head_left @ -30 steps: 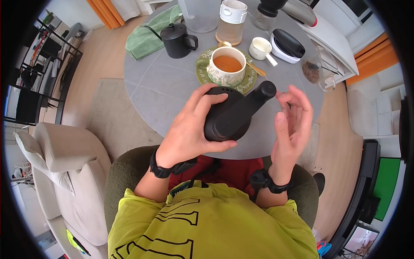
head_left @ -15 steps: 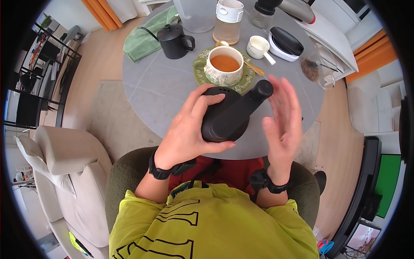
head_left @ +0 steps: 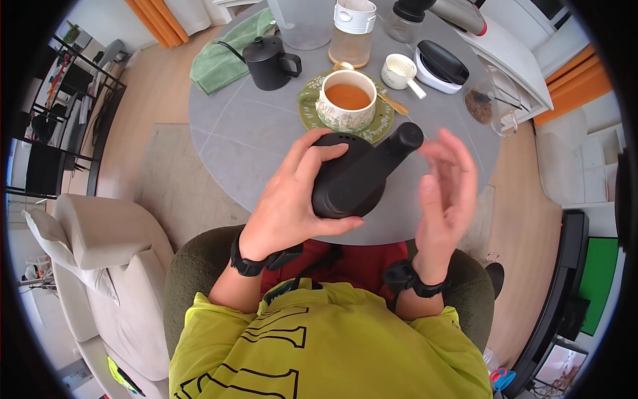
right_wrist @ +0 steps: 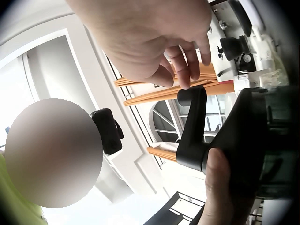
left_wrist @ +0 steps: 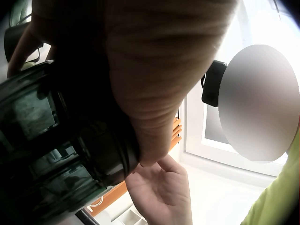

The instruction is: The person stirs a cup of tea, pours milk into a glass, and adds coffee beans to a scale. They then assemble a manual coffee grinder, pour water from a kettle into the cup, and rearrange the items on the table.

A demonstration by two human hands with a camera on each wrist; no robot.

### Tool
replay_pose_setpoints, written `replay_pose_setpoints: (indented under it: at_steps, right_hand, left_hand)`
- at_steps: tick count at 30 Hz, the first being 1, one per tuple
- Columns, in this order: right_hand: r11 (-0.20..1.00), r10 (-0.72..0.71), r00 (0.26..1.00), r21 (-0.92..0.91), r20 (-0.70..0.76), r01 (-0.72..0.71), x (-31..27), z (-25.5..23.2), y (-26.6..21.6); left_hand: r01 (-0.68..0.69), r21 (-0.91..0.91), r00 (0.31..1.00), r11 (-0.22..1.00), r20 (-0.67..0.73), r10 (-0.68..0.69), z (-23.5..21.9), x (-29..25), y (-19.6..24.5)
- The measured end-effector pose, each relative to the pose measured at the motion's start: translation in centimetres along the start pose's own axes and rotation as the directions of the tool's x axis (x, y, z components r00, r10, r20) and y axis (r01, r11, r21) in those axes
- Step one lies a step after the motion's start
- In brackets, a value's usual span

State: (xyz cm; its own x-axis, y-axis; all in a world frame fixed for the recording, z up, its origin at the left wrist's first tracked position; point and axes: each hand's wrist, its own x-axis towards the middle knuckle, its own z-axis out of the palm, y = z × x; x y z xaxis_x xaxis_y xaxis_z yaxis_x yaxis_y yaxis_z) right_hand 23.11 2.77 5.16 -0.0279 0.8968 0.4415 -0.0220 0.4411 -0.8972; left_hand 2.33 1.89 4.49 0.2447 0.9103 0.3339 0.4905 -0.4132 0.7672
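Observation:
In the head view my left hand (head_left: 282, 193) grips the black top of a hand-crank grinder (head_left: 345, 183), thumb on the near side and fingers over the far side. Its crank handle (right_wrist: 191, 136) points up and right, ending in a round knob (head_left: 411, 136). The left wrist view shows a clear, ribbed lower body (left_wrist: 35, 117) under the dark top. My right hand (head_left: 448, 193) stands just right of the knob, palm turned inward and fingers loosely bent; in the right wrist view its fingertips (right_wrist: 185, 83) come right at the knob. Nothing is held in it.
Beyond the grinder, a cup of brown liquid (head_left: 347, 110) stands on a green saucer (head_left: 312, 118) with a spoon (head_left: 393, 105). Around it on the grey round table (head_left: 222, 146) are a black kettle (head_left: 269, 66), green towel (head_left: 222, 66), small white cup (head_left: 397, 76) and glass jug (head_left: 482, 110).
My right hand has swung left toward the knob and then back to the right. The left hand keeps its grip, and the crank points the same way.

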Motion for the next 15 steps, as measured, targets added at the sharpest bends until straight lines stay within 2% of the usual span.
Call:
replay_pose_setpoints:
  at_steps: [4, 6, 11, 13, 15]
  right_hand:
    - [0.999, 0.006, 1.0, 0.034, -0.018, -0.006, 0.2, 0.0, -0.1]
    - [0.991, -0.116, 0.993, 0.073, 0.028, 0.113, 0.5, 1.0, 0.2]
    - [0.998, -0.063, 0.996, 0.014, 0.058, 0.062, 0.1, 0.2, -0.1]
    - [0.999, -0.015, 1.0, 0.04, -0.013, 0.016, 0.1, -0.4, 0.1]
    - [0.996, -0.069, 0.998, 0.049, -0.012, 0.069, 0.4, 0.1, 0.2]
  left_hand:
    - [0.0, -0.026, 1.0, 1.0, -0.006, -0.001, 0.2, 0.0, -0.1]
    - [-0.002, -0.031, 1.0, 1.0, -0.007, 0.002, 0.2, 0.0, -0.1]
    - [-0.007, -0.003, 1.0, 1.0, -0.006, 0.007, 0.1, 0.0, -0.1]
    - [0.002, -0.01, 1.0, 1.0, -0.002, -0.002, 0.1, 0.0, -0.1]
    - [-0.001, -0.018, 1.0, 1.0, -0.004, 0.001, 0.1, 0.0, -0.1]
